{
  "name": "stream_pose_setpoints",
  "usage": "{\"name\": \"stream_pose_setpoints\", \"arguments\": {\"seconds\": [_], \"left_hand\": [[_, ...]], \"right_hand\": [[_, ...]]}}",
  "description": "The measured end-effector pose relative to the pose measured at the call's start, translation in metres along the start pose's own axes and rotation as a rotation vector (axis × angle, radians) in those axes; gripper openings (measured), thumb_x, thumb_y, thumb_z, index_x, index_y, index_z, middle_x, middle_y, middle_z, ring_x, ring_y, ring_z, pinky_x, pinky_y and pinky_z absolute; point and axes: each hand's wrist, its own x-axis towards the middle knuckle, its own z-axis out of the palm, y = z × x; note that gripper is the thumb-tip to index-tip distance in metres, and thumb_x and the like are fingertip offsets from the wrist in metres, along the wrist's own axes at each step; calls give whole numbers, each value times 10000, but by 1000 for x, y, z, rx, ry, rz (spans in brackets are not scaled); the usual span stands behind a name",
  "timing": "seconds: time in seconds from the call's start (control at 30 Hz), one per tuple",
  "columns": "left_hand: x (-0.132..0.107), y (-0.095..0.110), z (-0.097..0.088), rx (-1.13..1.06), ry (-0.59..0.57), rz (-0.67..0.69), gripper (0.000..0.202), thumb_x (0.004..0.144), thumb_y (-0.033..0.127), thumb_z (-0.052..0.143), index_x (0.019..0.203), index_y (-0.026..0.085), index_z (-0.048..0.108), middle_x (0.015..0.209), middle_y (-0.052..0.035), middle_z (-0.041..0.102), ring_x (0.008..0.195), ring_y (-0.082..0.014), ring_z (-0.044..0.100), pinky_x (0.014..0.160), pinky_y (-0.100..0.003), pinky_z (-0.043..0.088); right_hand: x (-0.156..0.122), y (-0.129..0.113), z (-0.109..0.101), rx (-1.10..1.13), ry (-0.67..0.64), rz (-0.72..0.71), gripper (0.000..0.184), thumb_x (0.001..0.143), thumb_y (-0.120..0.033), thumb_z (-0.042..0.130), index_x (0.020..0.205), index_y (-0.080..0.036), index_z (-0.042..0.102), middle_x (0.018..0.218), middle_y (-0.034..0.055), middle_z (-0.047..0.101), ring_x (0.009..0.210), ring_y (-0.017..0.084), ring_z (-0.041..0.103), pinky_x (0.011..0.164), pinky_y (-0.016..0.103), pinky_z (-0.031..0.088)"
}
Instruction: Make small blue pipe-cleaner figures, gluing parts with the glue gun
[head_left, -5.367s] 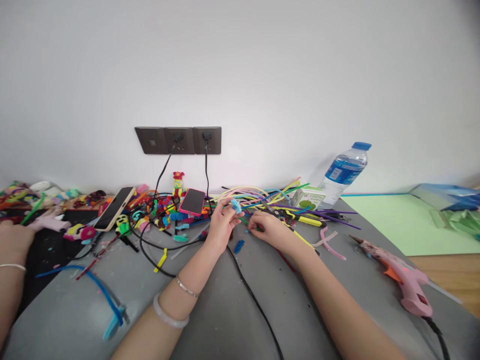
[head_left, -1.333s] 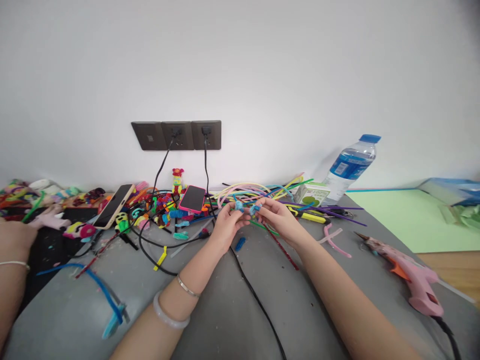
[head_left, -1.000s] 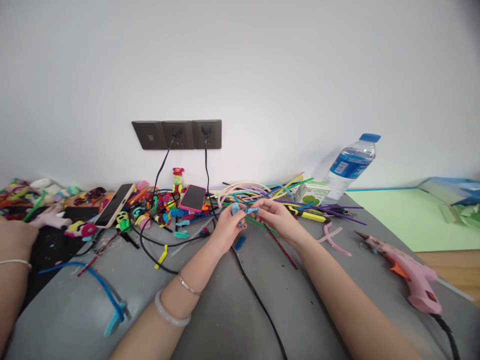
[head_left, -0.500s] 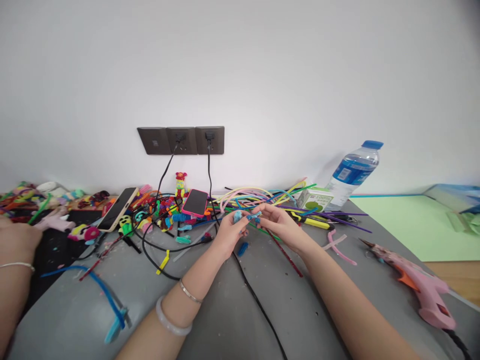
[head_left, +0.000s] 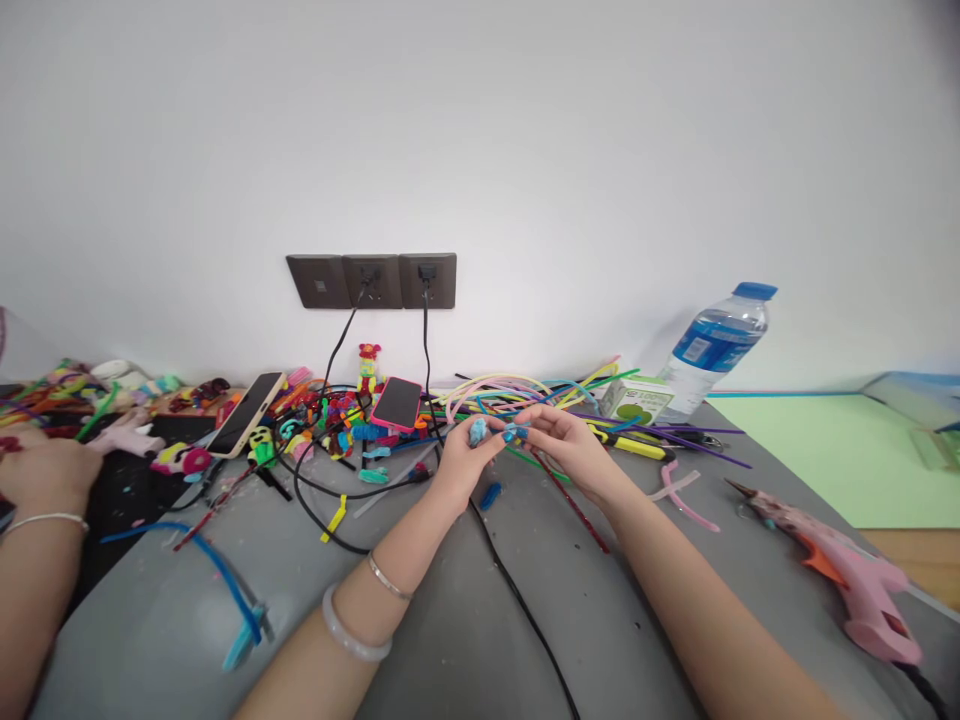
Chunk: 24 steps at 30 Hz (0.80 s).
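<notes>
Over the middle of the grey table, my left hand (head_left: 466,458) pinches a small light blue fuzzy piece (head_left: 478,431), which looks like bent pipe cleaner. From the other side, my right hand (head_left: 568,443) has its fingertips closed on the right end of the same blue piece. Its exact shape is partly hidden by the fingers. Below my hands a short dark blue fuzzy piece (head_left: 490,496) lies on the table. A dark red glittery pipe cleaner (head_left: 577,508) runs under my right hand.
A pink glue gun (head_left: 840,570) lies at the right. Behind my hands are loose pipe cleaners (head_left: 502,388), a juice box (head_left: 636,399) and a tilted water bottle (head_left: 712,345). Black cables (head_left: 517,590) cross the table. Another person's hand (head_left: 52,470) is at the far left.
The whole view has shifted slightly, so things sit a little further right. My hands stay together on the blue piece, with small finger movements. The other person's hand has moved slightly.
</notes>
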Motion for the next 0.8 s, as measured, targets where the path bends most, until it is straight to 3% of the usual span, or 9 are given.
{"name": "stream_pose_setpoints", "arguments": {"seconds": [0.33, 0.57, 0.8], "left_hand": [[0, 3, -3, 139, -10, 176, 224, 697, 350, 771, 801, 160, 714, 554, 58, 431, 530, -81, 349, 535, -229, 272], [-2, 7, -2, 203, 28, 256, 131, 725, 293, 730, 766, 168, 734, 678, -6, 660, 610, -127, 525, 619, -253, 398], [-3, 9, -3, 228, 48, 283, 115, 726, 279, 709, 762, 175, 746, 748, -36, 727, 703, -173, 621, 688, -279, 455]], "right_hand": [[2, 3, 2, -41, 35, -6, 353, 707, -488, 777, 854, -185, 674, 806, 42, 678, 657, 143, 588, 596, 271, 473], [2, 3, 4, -55, 42, -49, 373, 698, -518, 776, 831, -189, 661, 776, 40, 677, 633, 139, 593, 573, 265, 479], [-1, -4, 5, -83, 2, -29, 388, 696, -539, 768, 838, -193, 661, 775, 47, 683, 655, 155, 599, 599, 282, 479]]}}
